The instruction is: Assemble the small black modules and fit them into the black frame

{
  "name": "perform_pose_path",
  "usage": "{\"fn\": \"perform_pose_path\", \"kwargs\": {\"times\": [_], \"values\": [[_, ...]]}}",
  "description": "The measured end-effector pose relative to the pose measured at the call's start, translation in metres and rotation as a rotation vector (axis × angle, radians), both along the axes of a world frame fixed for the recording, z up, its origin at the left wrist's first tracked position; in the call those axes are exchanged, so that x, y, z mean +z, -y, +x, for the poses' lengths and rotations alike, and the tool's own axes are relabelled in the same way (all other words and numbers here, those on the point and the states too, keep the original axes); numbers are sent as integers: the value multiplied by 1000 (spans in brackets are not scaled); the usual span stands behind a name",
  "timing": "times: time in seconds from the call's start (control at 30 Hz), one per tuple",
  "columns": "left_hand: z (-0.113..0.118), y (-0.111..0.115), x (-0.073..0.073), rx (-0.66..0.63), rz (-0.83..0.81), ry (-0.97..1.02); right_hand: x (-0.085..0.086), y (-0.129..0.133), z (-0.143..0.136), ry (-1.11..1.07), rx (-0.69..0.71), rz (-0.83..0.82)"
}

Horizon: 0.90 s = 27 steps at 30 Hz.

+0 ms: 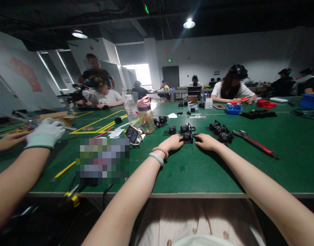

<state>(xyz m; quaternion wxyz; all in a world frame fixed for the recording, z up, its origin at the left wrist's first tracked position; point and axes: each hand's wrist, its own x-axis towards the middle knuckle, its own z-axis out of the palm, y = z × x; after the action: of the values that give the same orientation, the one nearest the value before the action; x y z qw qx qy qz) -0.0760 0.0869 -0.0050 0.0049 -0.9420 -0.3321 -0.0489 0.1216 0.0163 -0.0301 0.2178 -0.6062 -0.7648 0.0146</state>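
My left hand point(175, 141), with a beaded bracelet and a pale bangle at the wrist, has its fingers closed at the side of a small black plastic part point(187, 137). The part stands on the green table and has a thin upright plate. On its other side, my right hand point(206, 141) rests low with curled fingers; a bit of black shows at the fingertips, too small to name. Just behind sit similar black parts point(184, 128) and a lone one point(172, 130). Another cluster of black parts point(220, 130) lies beyond my right hand.
A red-handled adjustable wrench point(257, 143) lies at right. Left of my hands are a phone showing digits point(132, 134), a tumbler point(146, 119), a water bottle point(131, 109) and a blurred-out item point(103, 160). A co-worker's gloved hand point(45, 133) works at far left. A blue bin point(233, 108) stands farther back.
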Motion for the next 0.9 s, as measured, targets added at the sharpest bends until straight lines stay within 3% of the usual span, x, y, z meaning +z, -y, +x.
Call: {"fn": "perform_pose_path", "kwargs": {"times": [0.9], "values": [[-7, 8, 11, -65, -71, 32, 1, 1, -1, 12, 7, -19]]}}
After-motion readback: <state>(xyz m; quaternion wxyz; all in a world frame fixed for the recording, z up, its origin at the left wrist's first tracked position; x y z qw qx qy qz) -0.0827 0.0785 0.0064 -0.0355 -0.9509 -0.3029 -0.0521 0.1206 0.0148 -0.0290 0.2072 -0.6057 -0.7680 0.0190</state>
